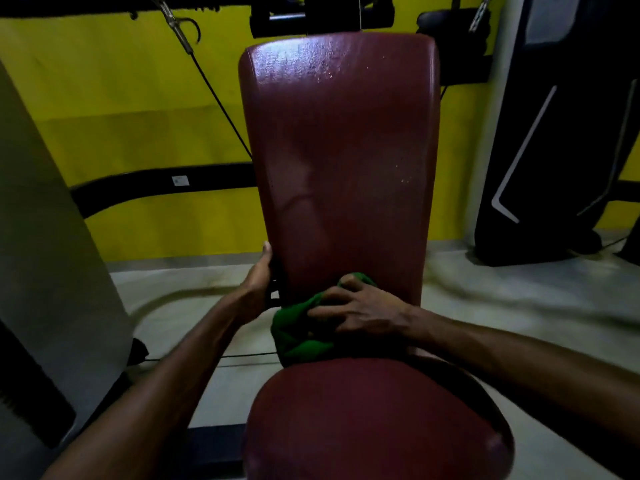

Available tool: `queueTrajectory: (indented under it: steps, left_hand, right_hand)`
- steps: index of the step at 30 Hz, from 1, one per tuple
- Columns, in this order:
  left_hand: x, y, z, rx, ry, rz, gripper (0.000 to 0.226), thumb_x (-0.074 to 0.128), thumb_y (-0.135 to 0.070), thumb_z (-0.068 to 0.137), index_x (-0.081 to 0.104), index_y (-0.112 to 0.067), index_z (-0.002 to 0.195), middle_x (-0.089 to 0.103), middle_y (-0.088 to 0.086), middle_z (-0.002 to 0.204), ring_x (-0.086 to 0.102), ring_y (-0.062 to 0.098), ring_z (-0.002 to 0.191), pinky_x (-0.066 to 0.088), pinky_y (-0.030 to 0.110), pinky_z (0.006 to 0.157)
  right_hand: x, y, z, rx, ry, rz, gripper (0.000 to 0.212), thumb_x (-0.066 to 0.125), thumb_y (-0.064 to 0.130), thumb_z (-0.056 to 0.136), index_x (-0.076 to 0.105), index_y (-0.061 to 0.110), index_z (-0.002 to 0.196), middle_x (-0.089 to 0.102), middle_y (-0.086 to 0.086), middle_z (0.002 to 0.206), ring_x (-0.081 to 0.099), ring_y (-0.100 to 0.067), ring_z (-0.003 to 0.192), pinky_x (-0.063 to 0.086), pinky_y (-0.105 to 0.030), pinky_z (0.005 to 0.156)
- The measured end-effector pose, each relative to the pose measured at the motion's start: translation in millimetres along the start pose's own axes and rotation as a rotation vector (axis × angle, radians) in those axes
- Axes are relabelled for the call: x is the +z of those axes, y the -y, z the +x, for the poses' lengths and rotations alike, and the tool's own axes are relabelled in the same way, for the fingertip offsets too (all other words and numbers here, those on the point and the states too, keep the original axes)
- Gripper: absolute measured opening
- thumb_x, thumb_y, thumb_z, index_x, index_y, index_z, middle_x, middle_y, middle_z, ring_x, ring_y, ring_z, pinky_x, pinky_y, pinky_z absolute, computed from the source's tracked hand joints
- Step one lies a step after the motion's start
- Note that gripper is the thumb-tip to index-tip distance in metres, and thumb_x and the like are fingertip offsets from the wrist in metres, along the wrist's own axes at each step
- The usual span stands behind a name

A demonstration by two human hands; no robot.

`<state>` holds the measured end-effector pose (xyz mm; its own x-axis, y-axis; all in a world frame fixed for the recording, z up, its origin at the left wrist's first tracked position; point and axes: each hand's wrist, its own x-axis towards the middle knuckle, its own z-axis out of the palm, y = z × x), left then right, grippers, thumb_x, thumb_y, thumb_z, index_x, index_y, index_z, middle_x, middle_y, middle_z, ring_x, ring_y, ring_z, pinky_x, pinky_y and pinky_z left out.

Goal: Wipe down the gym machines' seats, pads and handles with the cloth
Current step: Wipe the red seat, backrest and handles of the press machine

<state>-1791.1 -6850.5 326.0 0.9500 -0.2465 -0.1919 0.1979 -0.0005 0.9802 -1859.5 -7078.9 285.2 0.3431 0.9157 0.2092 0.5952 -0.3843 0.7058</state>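
Maroon vinyl backrest pad (341,150), tall and upright, fills the centre of the view on a gym machine. A rounded maroon vinyl seat (374,420) sits below it, nearest the camera. Both of the person's bare arms reach in from the bottom edge.

The right hand (363,308) lies on top of a bunched green cloth (298,334). Its fingers are spread and bent over the folds, clutching the cloth and pressing it against the foot of the backrest, just above the back of the seat. The left hand (258,284) grips the pad's lower left edge, with the thumb along the front and the fingers tucked out of sight behind, apparently to steady it.

A yellow wall (131,109) stands behind the machine, and a thin black cable (214,88) slants down to the pad's left side.

The step in hand looks like wiping the bottom of the backrest. Near its top the pad shows a sheen and a few pale specks, so the next move probably calls for firm, overlapping strokes up its full height. After that the cloth would go down over the seat. No handles can be made out clearly.
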Motion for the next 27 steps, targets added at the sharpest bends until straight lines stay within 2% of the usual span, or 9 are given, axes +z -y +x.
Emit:
queueTrajectory:
  steps: [2,7,12,16,18,20,23,25,27]
  left_hand:
    - [1,4,-1,0.014,-0.015,0.053,0.085,0.013,-0.08,0.088,0.053,-0.026,0.14,0.062,0.004,0.131,0.057,0.023,0.119,0.047,0.047,0.099]
    - [11,9,-7,0.079,-0.058,0.058,0.086,0.006,-0.082,0.086,0.051,-0.033,0.141,0.06,0.001,0.135,0.056,0.023,0.119,0.047,0.048,0.1]
    - [12,10,-8,0.053,-0.052,-0.034,0.085,0.011,-0.082,0.086,0.053,-0.032,0.139,0.06,-0.001,0.136,0.057,0.021,0.12,0.043,0.049,0.105]
    - [7,8,-11,0.019,0.057,-0.136,0.075,0.021,-0.079,0.09,0.063,-0.029,0.127,0.07,-0.001,0.118,0.064,0.019,0.109,0.049,0.043,0.096]
    - [3,10,-15,0.002,0.117,-0.214,0.06,0.032,-0.064,0.097,0.067,-0.019,0.115,0.073,0.005,0.105,0.07,0.021,0.092,0.054,0.037,0.08]
    - [-2,17,-19,-0.017,0.173,-0.26,0.052,0.038,-0.052,0.098,0.067,-0.01,0.108,0.073,0.013,0.097,0.071,0.024,0.078,0.056,0.033,0.067]
    - [-1,23,-25,-0.021,0.165,-0.302,0.06,0.033,-0.054,0.102,0.063,-0.007,0.123,0.073,0.015,0.108,0.07,0.027,0.095,0.055,0.038,0.078]
    - [7,26,-26,0.027,0.132,-0.345,0.061,0.028,-0.052,0.104,0.054,-0.008,0.138,0.066,0.013,0.124,0.063,0.026,0.112,0.053,0.038,0.087]
    - [13,29,-23,0.061,0.101,-0.381,0.063,0.025,-0.052,0.104,0.049,-0.01,0.143,0.059,0.013,0.137,0.059,0.026,0.121,0.051,0.038,0.093]
  right_hand:
    - [7,-3,-28,-0.1,0.037,0.002,0.016,0.064,0.037,0.092,0.071,0.04,0.107,0.05,0.006,0.15,0.044,-0.027,0.131,0.035,-0.043,0.1]
    - [4,-10,-107,-0.001,-0.041,0.009,0.036,0.06,0.034,0.098,0.058,0.037,0.134,0.044,0.002,0.151,0.047,-0.026,0.13,0.038,-0.045,0.1]
    - [-10,-20,-89,0.419,-0.139,-0.08,0.041,0.06,0.038,0.097,0.054,0.03,0.137,0.055,-0.002,0.14,0.053,-0.028,0.114,0.038,-0.044,0.091]
    - [-20,-11,-10,0.825,-0.285,-0.042,0.049,0.057,0.054,0.094,0.055,0.037,0.14,0.053,-0.001,0.141,0.051,-0.03,0.121,0.035,-0.046,0.092]
    - [-15,-3,26,0.752,-0.265,-0.027,0.048,0.056,0.06,0.095,0.055,0.042,0.14,0.048,-0.002,0.144,0.046,-0.03,0.123,0.033,-0.046,0.094]
    - [-10,2,34,0.475,-0.163,-0.051,0.044,0.055,0.055,0.094,0.054,0.047,0.138,0.047,-0.001,0.144,0.045,-0.03,0.123,0.032,-0.045,0.096]
    - [-9,0,-6,0.085,0.013,-0.092,0.047,0.055,0.041,0.096,0.05,0.049,0.142,0.045,0.002,0.145,0.049,-0.027,0.123,0.035,-0.045,0.098]
    - [-5,-6,-48,0.066,0.032,-0.151,0.054,0.059,0.04,0.097,0.043,0.047,0.149,0.042,-0.001,0.148,0.05,-0.027,0.124,0.036,-0.044,0.1]
    - [-5,-13,-85,0.242,-0.013,-0.139,0.054,0.059,0.043,0.096,0.044,0.042,0.148,0.044,-0.004,0.147,0.049,-0.029,0.121,0.039,-0.046,0.096]
